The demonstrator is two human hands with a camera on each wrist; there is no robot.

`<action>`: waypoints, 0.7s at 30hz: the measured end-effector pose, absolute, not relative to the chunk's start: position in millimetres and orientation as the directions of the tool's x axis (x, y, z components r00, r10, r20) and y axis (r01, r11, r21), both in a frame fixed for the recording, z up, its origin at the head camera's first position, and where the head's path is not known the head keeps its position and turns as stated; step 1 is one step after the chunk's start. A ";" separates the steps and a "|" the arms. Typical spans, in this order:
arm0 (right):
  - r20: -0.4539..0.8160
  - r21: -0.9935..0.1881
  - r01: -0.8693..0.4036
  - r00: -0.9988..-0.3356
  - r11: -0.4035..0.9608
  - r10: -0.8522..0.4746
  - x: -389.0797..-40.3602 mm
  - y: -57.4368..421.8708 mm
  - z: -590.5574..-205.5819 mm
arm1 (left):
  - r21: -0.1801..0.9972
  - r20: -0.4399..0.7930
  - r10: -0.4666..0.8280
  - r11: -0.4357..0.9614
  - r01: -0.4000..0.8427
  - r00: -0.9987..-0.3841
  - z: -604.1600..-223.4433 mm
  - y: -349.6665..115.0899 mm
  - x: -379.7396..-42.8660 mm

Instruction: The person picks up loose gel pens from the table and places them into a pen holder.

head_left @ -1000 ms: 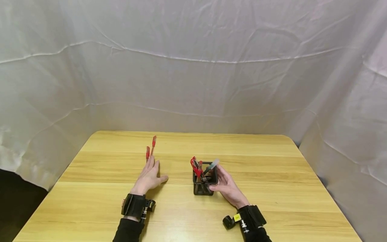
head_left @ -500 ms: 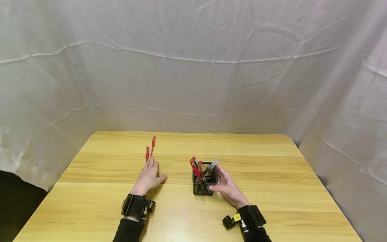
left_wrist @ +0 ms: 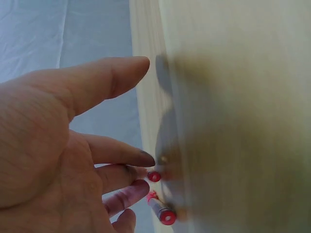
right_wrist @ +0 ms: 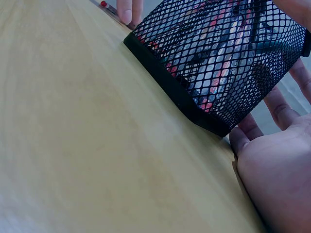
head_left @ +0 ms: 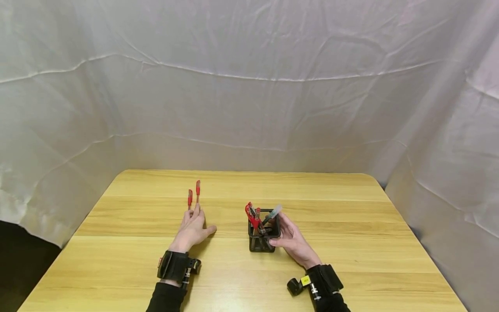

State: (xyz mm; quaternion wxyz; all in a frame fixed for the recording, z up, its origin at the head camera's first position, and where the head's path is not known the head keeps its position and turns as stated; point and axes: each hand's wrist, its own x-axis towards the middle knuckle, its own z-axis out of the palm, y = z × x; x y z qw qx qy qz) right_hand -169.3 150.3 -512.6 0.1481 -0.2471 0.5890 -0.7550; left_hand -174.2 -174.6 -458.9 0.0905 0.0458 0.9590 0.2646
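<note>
My left hand (head_left: 192,229) lies over the table at left, thumb spread wide. Its fingertips touch one red-capped pen (head_left: 198,189), pointing away from me on the wood. A second red-capped pen (head_left: 189,198) lies just left of it. The left wrist view shows the red end of one pen (left_wrist: 154,176) by the middle fingertips and the other pen (left_wrist: 167,216) lower down. My right hand (head_left: 295,245) grips the right side of a black mesh pen holder (head_left: 257,245), standing upright on the table. Red-handled scissors (head_left: 251,216) and several pens (right_wrist: 224,58) stand inside it.
The wooden table (head_left: 351,225) has rounded far corners. Pale grey cloth (head_left: 249,108) hangs behind it and along both sides. Each wrist wears a black strap (head_left: 173,265) with a small camera.
The right-hand red-capped pen has slid a little toward me under my left fingers, which have drawn back and bent slightly. My right hand and the pen holder have stayed put.
</note>
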 end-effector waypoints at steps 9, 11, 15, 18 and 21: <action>0.197 -0.963 -0.066 -0.834 -0.262 -0.515 -169.1 150.4 -512.0 | 0.559 -0.151 0.150 0.828 0.041 -0.977 -456.8 -174.9 -173.8; 0.196 -0.963 -0.066 -0.835 -0.260 -0.514 -168.9 150.4 -511.8 | 0.552 -0.136 0.137 0.833 0.040 -0.981 -457.2 -174.9 -174.4; 0.192 -0.964 -0.063 -0.836 -0.258 -0.514 -168.6 150.5 -511.8 | 0.524 -0.137 0.134 0.850 0.043 -0.981 -457.6 -174.9 -174.9; 0.193 -0.965 -0.066 -0.835 -0.255 -0.515 -169.0 150.7 -512.7 | 0.528 -0.146 0.141 0.848 0.043 -0.979 -458.6 -175.2 -175.3; 0.197 -0.965 -0.071 -0.833 -0.253 -0.517 -169.5 150.8 -513.4 | 0.538 -0.143 0.140 0.842 0.042 -0.980 -459.6 -175.7 -175.8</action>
